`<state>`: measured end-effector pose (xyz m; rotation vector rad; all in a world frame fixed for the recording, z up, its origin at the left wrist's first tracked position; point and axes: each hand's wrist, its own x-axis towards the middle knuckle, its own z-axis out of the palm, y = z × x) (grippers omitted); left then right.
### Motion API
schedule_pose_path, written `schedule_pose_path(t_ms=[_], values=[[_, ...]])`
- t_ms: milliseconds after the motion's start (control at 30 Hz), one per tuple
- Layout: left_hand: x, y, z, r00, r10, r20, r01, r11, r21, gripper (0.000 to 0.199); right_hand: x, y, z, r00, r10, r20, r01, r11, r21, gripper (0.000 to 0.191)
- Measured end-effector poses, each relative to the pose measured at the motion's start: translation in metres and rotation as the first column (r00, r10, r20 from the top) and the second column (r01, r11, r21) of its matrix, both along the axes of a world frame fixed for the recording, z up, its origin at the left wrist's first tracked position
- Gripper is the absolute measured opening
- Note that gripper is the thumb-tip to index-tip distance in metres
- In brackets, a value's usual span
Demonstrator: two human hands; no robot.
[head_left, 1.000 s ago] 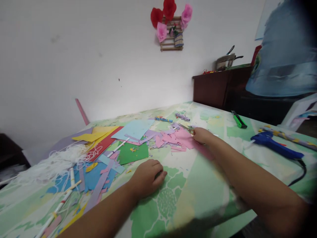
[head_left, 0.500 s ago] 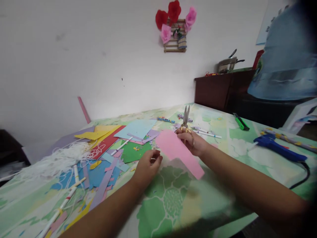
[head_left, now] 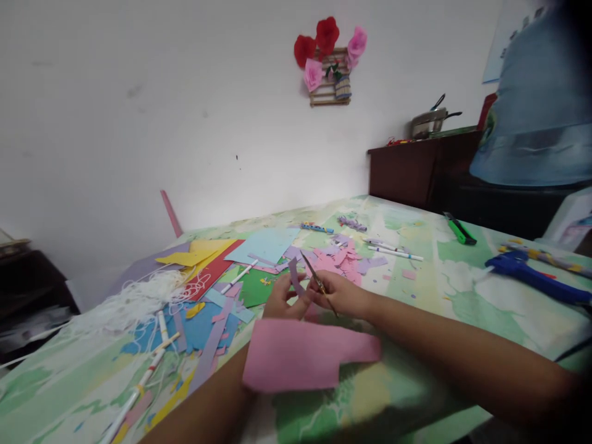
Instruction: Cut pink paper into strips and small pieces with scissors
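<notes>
Left hand [head_left: 283, 300]: fingers bent, pinching a purple strip [head_left: 295, 275], near upright. Right hand [head_left: 345, 294]: forearm slanting in from the right, gripping scissors [head_left: 319, 283], tips pointing forward-left. Pink sheet [head_left: 296, 354]: nearer the body, overlapping the left forearm; long axis sideways, narrow tab rightward.

left hand [head_left: 282, 301]: holds a short, curved purple strip [head_left: 295, 276]
right hand [head_left: 341, 295]: holds the scissors [head_left: 319, 281], blades pointing up and to the left
pink sheet [head_left: 298, 354]: nearer than the hands, overlapping the left forearm [head_left: 210, 401]
desk [head_left: 467, 290]: pink and purple scraps [head_left: 340, 260] beyond the hands, white string [head_left: 150, 285] on the left, blue glue gun [head_left: 539, 279] on the right
wall [head_left: 139, 142]: paper flowers [head_left: 327, 35] on a slatted rack [head_left: 330, 103]
</notes>
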<state>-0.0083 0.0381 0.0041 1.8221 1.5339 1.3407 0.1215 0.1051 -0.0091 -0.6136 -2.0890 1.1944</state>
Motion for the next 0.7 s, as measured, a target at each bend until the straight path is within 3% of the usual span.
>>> schedule_pose_path(t_ms=[167,233,333,467,600,700], values=[[-0.003,-0.001,0.007,0.991,0.122,0.053,-0.122,0.992,-0.016,0.016,0.0,-0.005,0.004,0.986,-0.136,0.094,0.137,0.991,0.003,0.018],[-0.006,0.002,0.005,0.989,0.141,0.048,-0.138,0.989,-0.049,0.017,0.004,-0.008,0.008,0.982,-0.137,0.131,0.137,0.991,0.009,0.022],[-0.012,0.012,-0.004,0.985,0.171,0.023,-0.168,0.983,-0.075,0.019,0.012,-0.016,0.013,0.969,-0.039,0.245,0.005,0.99,0.138,0.026],[-0.02,0.022,-0.01,0.985,0.17,0.013,-0.168,0.983,-0.079,0.018,0.013,-0.03,0.016,0.906,-0.028,0.423,-0.172,0.887,0.428,0.042],[-0.023,0.027,-0.011,0.984,0.181,-0.005,-0.181,0.98,-0.085,0.017,0.004,-0.04,0.007,0.872,0.078,0.484,-0.347,0.795,0.497,0.046],[-0.025,0.027,-0.013,0.979,0.203,-0.024,-0.204,0.976,-0.078,0.017,0.0,-0.042,0.0,0.866,0.094,0.49,-0.39,0.741,0.546,0.046]])
